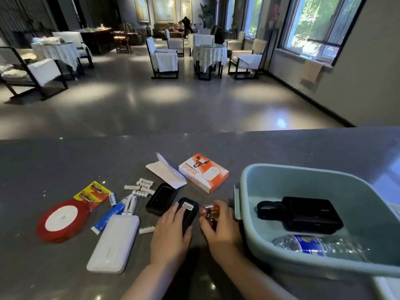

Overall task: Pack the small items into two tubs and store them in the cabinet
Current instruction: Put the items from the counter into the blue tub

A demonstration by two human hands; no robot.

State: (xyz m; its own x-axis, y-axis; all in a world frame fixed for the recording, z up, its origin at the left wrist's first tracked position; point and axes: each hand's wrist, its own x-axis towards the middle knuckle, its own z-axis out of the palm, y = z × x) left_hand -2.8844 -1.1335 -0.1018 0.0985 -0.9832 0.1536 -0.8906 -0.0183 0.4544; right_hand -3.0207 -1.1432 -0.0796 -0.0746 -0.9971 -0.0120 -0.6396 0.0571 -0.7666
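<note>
Mid-packing: left hand [171, 230] curled around small black device [187, 215], right hand [220, 226] clutching red batteries [208, 213], near counter's front edge (beside tub [246, 213]). Next, probably: lift both over tub's rim.

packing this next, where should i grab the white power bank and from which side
Judging by its pose, take the white power bank across its two long edges near the middle, coming straight down from above. It lies flat on the counter, a slim slab with rounded edges, and both long sides look free, though the blue tube lies close at its far left corner.
</note>
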